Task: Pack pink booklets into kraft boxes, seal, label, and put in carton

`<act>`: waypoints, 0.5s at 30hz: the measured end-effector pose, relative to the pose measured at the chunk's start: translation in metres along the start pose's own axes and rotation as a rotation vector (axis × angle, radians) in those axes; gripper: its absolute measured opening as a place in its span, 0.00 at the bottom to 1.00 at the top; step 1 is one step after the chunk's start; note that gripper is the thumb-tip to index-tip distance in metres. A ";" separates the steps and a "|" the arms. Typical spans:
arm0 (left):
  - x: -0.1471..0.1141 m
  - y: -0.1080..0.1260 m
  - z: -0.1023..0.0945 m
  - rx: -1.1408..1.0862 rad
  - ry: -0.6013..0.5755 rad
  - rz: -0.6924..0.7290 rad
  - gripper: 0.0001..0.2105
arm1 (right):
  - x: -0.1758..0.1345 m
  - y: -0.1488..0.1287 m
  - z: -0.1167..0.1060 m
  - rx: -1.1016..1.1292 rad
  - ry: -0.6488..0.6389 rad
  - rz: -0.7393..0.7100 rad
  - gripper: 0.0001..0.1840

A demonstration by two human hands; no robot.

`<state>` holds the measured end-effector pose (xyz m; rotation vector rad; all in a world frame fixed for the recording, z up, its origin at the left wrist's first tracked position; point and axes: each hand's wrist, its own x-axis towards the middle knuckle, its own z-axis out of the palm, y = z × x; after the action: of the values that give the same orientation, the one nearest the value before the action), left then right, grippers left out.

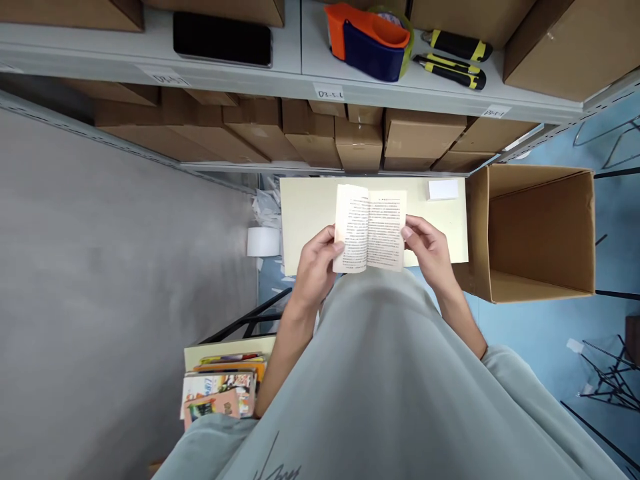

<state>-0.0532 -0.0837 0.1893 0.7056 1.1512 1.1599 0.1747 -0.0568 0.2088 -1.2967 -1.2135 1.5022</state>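
An open book (pixel 369 230) with printed pages is held up between my two hands, over the front edge of a pale table (pixel 305 207). My left hand (pixel 317 260) grips its left edge, thumb on the page. On the opposite side, my right hand (pixel 429 247) pinches the right edge between thumb and fingers. Both hands are closed on the book, and the fingers behind it are partly hidden. A small white box or stack of cards (pixel 443 190) lies on the table, beyond my right hand.
An open cardboard box (pixel 540 233) stands at the table's right. A shelf (pixel 300 57) holds a phone (pixel 223 39), a tape dispenser (pixel 370 43) and box cutters (pixel 455 60), with cartons (pixel 360 137) below. At lower left are stacked books (pixel 223 387); a white roll (pixel 263 241) sits left.
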 end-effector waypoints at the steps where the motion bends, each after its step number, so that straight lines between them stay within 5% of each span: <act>1: 0.000 0.001 -0.004 -0.057 -0.002 -0.026 0.15 | 0.000 -0.002 -0.002 -0.005 0.006 0.005 0.26; 15: 0.004 0.004 -0.011 -0.249 -0.032 -0.083 0.16 | 0.001 -0.008 -0.004 -0.047 -0.045 0.018 0.28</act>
<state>-0.0651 -0.0802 0.1884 0.4796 0.9788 1.1924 0.1784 -0.0538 0.2165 -1.3143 -1.2765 1.5314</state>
